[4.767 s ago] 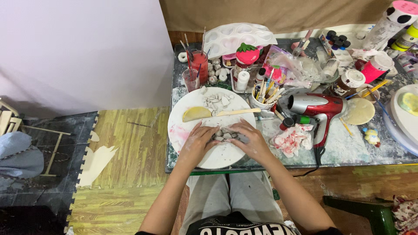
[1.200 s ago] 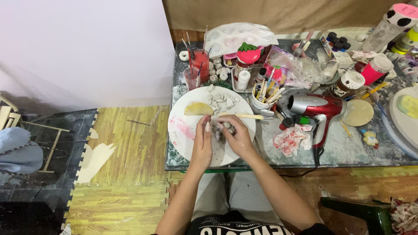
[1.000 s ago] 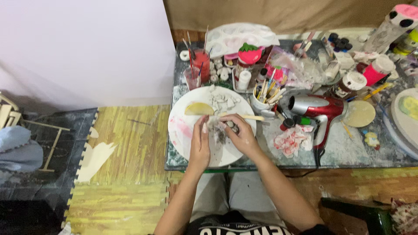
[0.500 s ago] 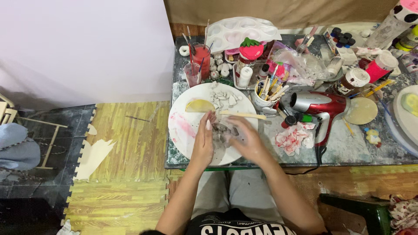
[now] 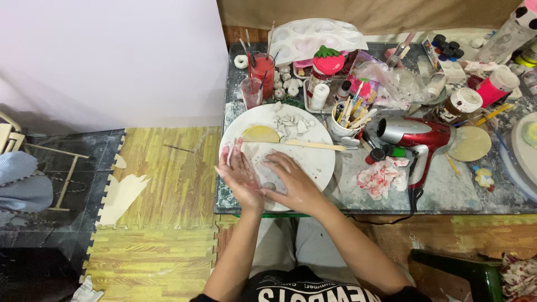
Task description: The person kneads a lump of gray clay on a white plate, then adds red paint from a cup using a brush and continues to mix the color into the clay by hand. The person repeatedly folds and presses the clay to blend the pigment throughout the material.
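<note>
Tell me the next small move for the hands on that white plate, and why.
Probably keep pressing the pale lump between the palms: the left hand lies open, palm up, over the white plate, the right hand lies flat beside it, and the lump itself is hidden.

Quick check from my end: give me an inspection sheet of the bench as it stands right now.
Surface: grey table, smeared with pale residue.
Job's things: round white plate with a yellow half-disc, white broken pieces and a flat wooden stick.
Clutter: red hair dryer, cup of brushes, red-stained tissue, red water cup, white mould tray, strawberry-shaped piece.
Hands: left hand and right hand pressed close together over the plate; whether anything is between them cannot be told.
Cables: dryer cord runs off the front edge.
Surroundings: yellow wood-pattern floor mats, white wall.
</note>
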